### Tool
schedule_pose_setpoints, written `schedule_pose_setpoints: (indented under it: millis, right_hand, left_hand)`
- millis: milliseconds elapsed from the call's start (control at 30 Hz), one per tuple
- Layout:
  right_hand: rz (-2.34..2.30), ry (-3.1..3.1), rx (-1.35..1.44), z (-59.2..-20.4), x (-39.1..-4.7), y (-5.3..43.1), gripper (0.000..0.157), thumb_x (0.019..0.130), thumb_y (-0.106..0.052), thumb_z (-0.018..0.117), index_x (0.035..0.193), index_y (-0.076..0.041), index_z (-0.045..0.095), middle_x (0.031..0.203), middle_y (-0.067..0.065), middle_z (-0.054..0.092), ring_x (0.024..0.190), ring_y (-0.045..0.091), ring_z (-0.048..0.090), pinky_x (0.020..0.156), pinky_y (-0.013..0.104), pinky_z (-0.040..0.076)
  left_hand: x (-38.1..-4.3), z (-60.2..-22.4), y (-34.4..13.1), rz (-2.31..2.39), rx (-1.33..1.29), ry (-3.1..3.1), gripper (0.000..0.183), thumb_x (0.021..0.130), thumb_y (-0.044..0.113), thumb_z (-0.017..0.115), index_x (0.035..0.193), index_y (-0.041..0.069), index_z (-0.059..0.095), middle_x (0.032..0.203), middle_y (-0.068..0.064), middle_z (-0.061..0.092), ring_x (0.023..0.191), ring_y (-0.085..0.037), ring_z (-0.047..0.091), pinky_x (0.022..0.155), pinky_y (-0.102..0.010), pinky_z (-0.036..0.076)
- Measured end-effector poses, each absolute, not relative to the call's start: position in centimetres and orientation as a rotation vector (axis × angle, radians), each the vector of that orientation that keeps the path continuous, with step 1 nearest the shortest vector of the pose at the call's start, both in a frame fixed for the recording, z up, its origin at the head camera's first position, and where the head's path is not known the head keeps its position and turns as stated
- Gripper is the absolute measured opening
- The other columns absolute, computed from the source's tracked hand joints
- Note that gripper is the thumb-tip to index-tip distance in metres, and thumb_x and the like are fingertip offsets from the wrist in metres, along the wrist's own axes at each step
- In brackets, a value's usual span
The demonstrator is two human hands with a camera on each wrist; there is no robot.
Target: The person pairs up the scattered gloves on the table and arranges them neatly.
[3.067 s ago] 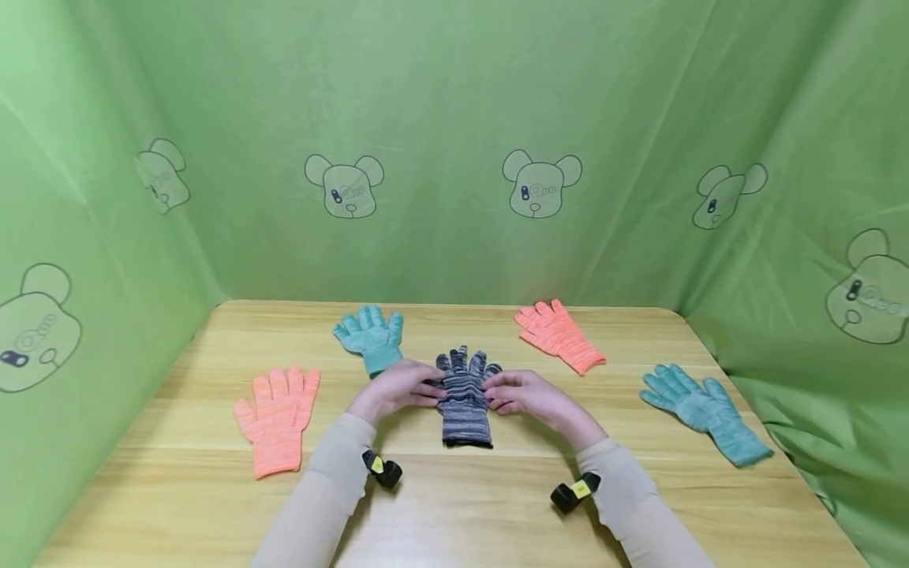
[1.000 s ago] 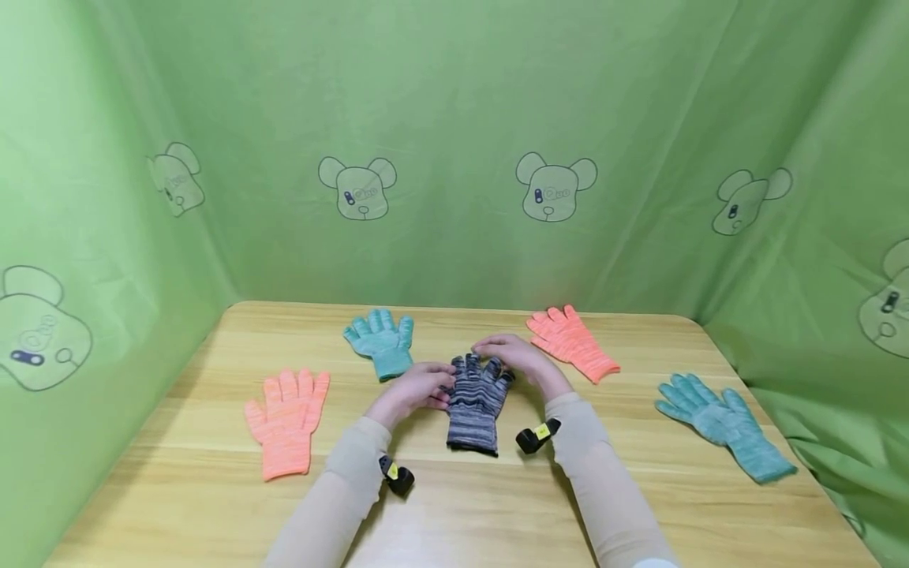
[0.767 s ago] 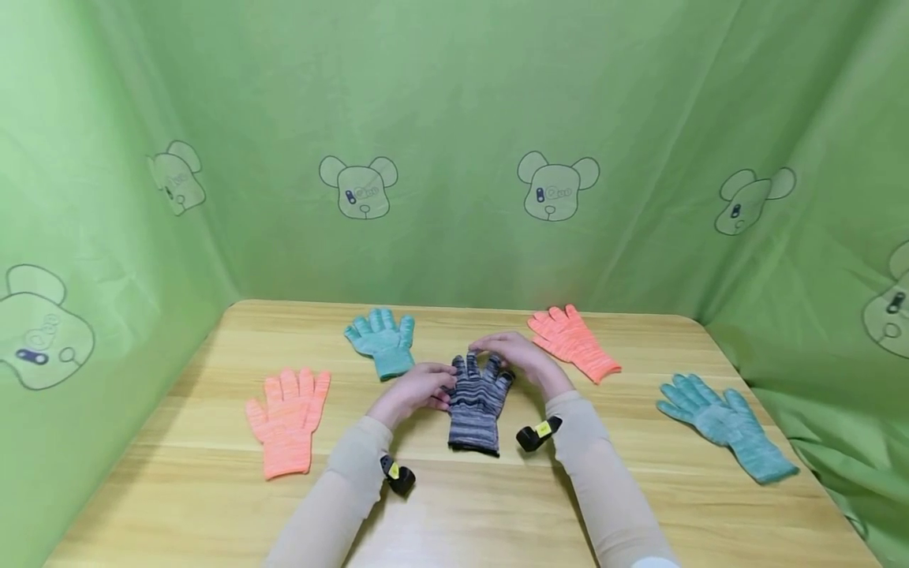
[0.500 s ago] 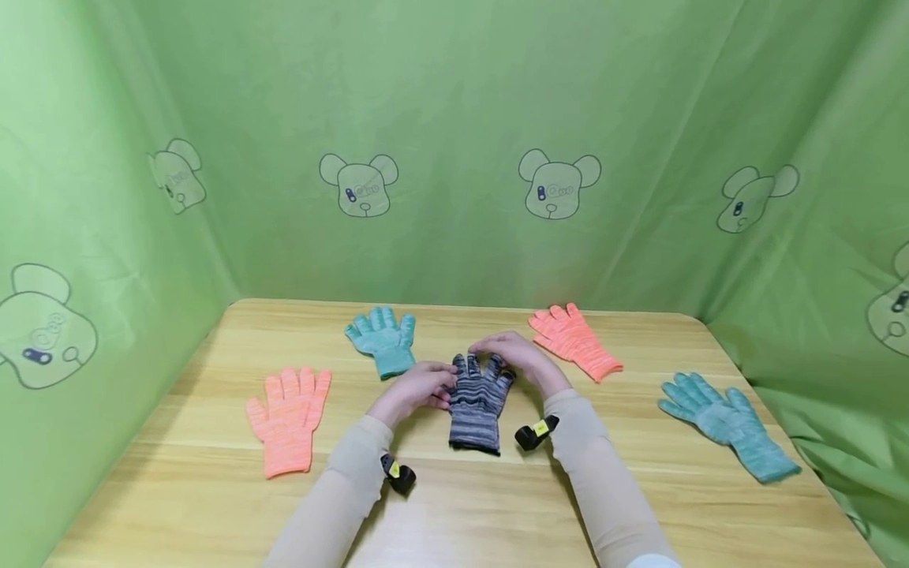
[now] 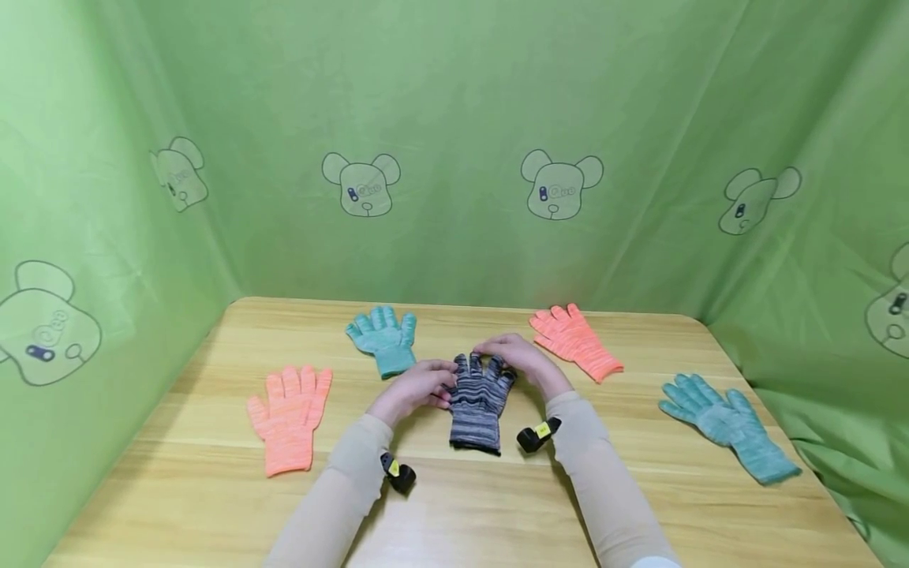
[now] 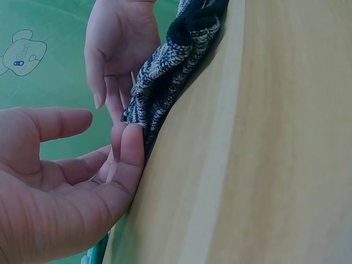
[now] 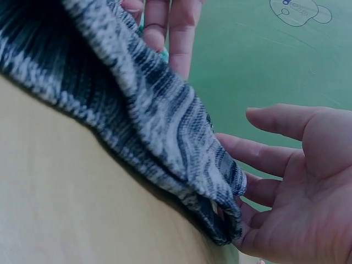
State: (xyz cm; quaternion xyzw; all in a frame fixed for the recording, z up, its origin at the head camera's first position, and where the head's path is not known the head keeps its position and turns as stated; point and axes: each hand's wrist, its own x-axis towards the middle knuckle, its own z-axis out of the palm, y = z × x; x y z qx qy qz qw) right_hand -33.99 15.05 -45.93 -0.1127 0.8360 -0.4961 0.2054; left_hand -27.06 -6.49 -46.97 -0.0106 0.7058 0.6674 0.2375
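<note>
1. Fingers point(image 6: 133, 146) of the left hand point(image 5: 415, 388) are set at the left edge of the grey glove point(image 5: 477, 410), where a small bit of knit appears to be pinched between their tips; at its far end the glove is met by the fingers point(image 7: 263, 190) of the right hand point(image 5: 521, 356), though whether it is gripped there cannot be told.
2. Wood-grained, the surface point(image 5: 454, 513) is shared by five gloves; the grey one is laid near the middle, between the hands, and is surrounded by the left coral glove point(image 5: 289, 422), the left teal glove point(image 5: 387, 343), the right coral glove point(image 5: 575, 343) and the right teal glove point(image 5: 727, 426).
3. Knitted as it is, the grey glove can be judged light, soft and limp; breakage need not be feared, and with its textured yarn little slipping is to be expected.
4. Creases are seen across its palm point(image 5: 474, 398); these are probably best smoothed with flat fingers, since the whole glove may be dragged by one pull.
5. For lifting, the cuff point(image 5: 474, 434) is likely best grasped.
6. Narrow and easily folded, the finger stalls point(image 5: 475, 364) are better pinched lightly, one by one.
</note>
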Motion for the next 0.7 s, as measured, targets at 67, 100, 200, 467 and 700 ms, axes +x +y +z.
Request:
schedule_pose_setpoints:
  millis: [67,100,200,467,700]
  right_hand:
    - [-1.414,2.299,-0.31,-45.7,-34.0,15.3,0.04,0.098,-0.028,0.056,0.125,0.0,0.064,0.129,0.019,0.063,0.092,0.016,0.057,0.078,0.024,0.048]
    - [-1.424,2.289,-0.318,-45.6,-34.0,15.4,0.04,0.098,-0.028,0.055,0.127,0.0,0.062,0.132,0.019,0.061,0.095,0.016,0.056,0.078,0.024,0.047]
    - [-1.444,2.268,-0.317,-45.3,-33.9,16.0,0.043,0.099,-0.03,0.054,0.131,-0.002,0.059,0.137,0.019,0.057,0.108,0.024,0.057,0.083,0.029,0.048]
    - [-1.416,2.293,-0.311,-45.1,-33.5,18.1,0.044,0.099,-0.031,0.054,0.131,-0.002,0.057,0.13,0.02,0.058,0.088,0.02,0.052,0.076,0.031,0.05]
    - [-1.419,2.27,-0.305,-45.4,-32.9,19.0,0.039,0.099,-0.025,0.053,0.124,0.003,0.062,0.101,0.011,0.062,0.072,0.012,0.047,0.065,0.023,0.048]
  left_hand:
    - [-27.1,-47.1,-6.5,1.837,-0.032,1.926,0.051,0.092,0.009,0.053,0.141,-0.001,0.045,0.1,-0.008,0.056,0.065,-0.01,0.055,0.059,-0.021,0.056]
    - [-27.1,-47.1,-6.6,1.842,-0.031,1.924,0.051,0.092,0.008,0.053,0.142,-0.001,0.045,0.099,-0.008,0.056,0.065,-0.01,0.055,0.059,-0.021,0.056]
    - [-27.1,-47.1,-6.6,1.852,-0.042,1.912,0.051,0.093,0.008,0.052,0.142,0.0,0.044,0.096,-0.007,0.056,0.065,-0.01,0.056,0.06,-0.021,0.055]
    - [-27.0,-47.1,-6.8,1.872,-0.039,1.901,0.05,0.094,0.008,0.051,0.144,0.004,0.044,0.1,-0.01,0.058,0.065,-0.011,0.057,0.06,-0.022,0.056]
    - [-26.8,-47.0,-6.7,1.869,-0.024,1.891,0.05,0.095,0.009,0.052,0.144,0.005,0.044,0.106,-0.013,0.059,0.066,-0.011,0.057,0.062,-0.023,0.056]
